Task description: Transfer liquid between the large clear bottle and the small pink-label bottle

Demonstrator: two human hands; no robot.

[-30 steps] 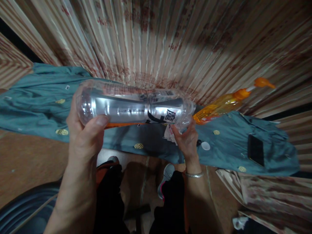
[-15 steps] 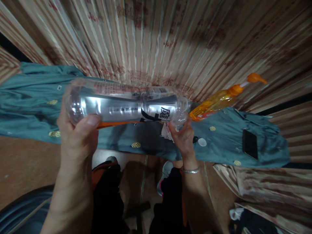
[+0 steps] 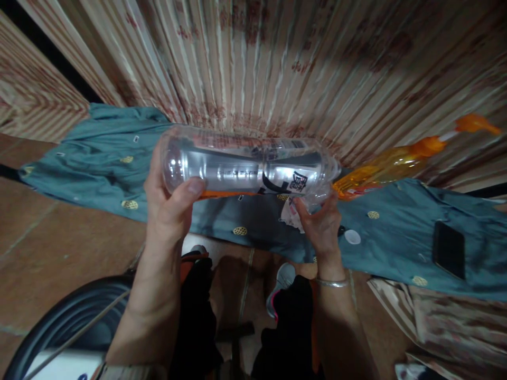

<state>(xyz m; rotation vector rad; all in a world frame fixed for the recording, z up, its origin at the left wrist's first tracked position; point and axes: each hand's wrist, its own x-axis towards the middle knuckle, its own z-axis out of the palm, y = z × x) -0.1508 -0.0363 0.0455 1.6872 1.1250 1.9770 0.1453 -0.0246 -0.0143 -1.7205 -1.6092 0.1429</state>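
A large clear plastic bottle with a silver and orange label lies level across both my hands. My left hand is closed around its base end, thumb along the near side. At the narrow neck end, my right hand grips the bottle, with a metal bangle on the wrist. Past the neck, an orange pump bottle of yellow-orange liquid stands on the teal cloth, partly hidden at its base. A crumpled pale scrap lies on the cloth beside my right fingers.
A black phone rests on the cloth at the right, and a white round cap lies near my right wrist. Pleated curtains hang behind. A dark round tub stands on the tiled floor at lower left.
The view has shifted left, so hands, bottle and cloth appear further right. Both hands keep their hold on the bottle, which stays level.
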